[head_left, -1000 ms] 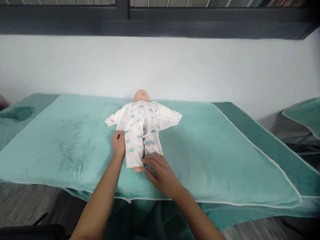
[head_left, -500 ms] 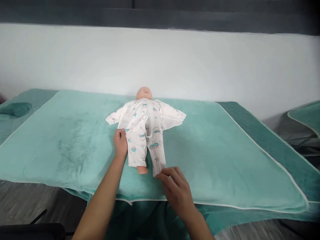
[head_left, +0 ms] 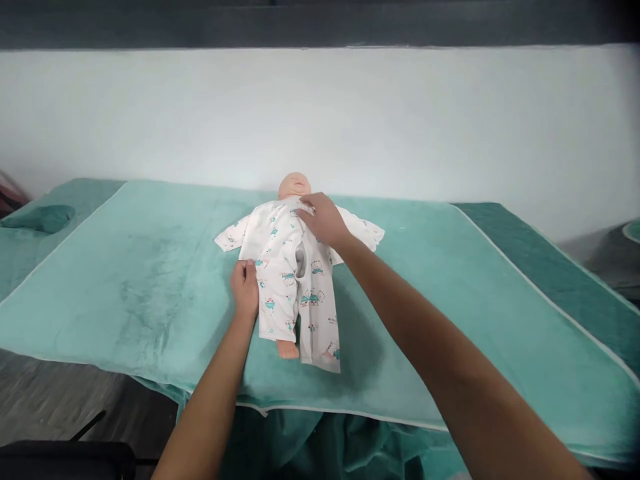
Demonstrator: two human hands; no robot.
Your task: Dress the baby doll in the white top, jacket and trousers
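Observation:
A baby doll (head_left: 295, 185) lies on its back on the bed, wearing white baby clothes (head_left: 280, 233) printed with small teal and red pictures. One foot (head_left: 287, 349) of the doll sticks out of the trouser leg on the left; the other leg's cuff lies flat with no foot showing. At the hip on the left side, my left hand (head_left: 245, 288) is closed on the edge of the clothes. My right hand (head_left: 324, 219) rests over the upper chest near the collar, thumb and fingers apart. It covers part of the doll's shoulder.
A pale teal sheet with white piping (head_left: 165, 267) covers the bed, with darker teal cloth (head_left: 530, 267) at its right side. A white wall (head_left: 320, 113) stands behind. A black chair part (head_left: 70, 460) is at lower left.
My right hand has let go of the trouser cuff on the right and moved up to the doll's chest. That trouser leg now lies flatter and longer. My left hand stays at the hip.

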